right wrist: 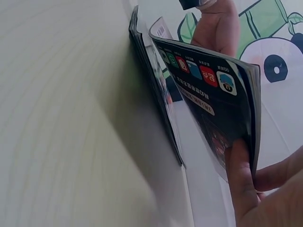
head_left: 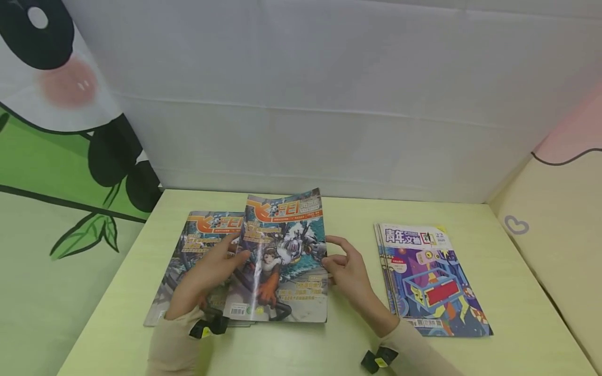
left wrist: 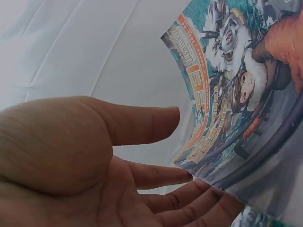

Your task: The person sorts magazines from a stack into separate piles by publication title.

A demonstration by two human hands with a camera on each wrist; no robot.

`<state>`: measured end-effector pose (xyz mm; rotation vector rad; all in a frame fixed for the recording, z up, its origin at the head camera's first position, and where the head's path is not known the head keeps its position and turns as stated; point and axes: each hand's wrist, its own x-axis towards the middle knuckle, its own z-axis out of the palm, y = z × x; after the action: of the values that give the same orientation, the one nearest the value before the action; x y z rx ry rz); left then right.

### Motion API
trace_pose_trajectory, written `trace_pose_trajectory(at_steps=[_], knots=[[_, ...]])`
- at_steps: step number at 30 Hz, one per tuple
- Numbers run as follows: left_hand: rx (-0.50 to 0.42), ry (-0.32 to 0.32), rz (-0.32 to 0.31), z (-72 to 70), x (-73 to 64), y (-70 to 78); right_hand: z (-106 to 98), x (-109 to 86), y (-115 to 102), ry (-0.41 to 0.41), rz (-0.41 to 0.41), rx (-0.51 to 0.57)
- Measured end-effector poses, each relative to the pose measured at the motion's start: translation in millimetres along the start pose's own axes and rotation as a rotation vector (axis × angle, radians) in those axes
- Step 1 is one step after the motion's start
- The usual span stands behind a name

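A glossy comic magazine (head_left: 291, 261) with an orange title is raised above the table. My right hand (head_left: 348, 269) pinches its right edge, with a finger (right wrist: 240, 177) against the dark back cover and the thumb on the front. At the left edge, my left hand (head_left: 211, 269) has straight fingers running behind the cover, while its thumb (left wrist: 147, 124) stands off from the page. Beneath and to the left lies a thin pile of magazines with the same cover (head_left: 202, 243), partly hidden by the left hand and the raised magazine.
On the right of the pale table (head_left: 348, 350) is a slightly fanned stack of purple-covered magazines (head_left: 430, 287), beside my right forearm. A white sheet (head_left: 329, 104) rises behind the table's far edge. Printed panels with a panda design (head_left: 75, 156) flank the left side.
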<state>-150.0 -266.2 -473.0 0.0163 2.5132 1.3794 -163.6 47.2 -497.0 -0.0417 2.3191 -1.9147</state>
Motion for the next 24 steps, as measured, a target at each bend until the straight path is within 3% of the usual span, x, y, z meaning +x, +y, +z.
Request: trace_pose_trajectory(at_steps=[12, 24], knots=[[0.115, 0.060, -0.066, -32.4, -10.5, -12.9, 44.9, 0.1, -3.6, -0.072, -0.011, 0.068], [0.120, 0.072, -0.148, -53.7, -14.6, -32.5, 82.0, 9.0, -2.5, -0.119, -0.013, 0.096]])
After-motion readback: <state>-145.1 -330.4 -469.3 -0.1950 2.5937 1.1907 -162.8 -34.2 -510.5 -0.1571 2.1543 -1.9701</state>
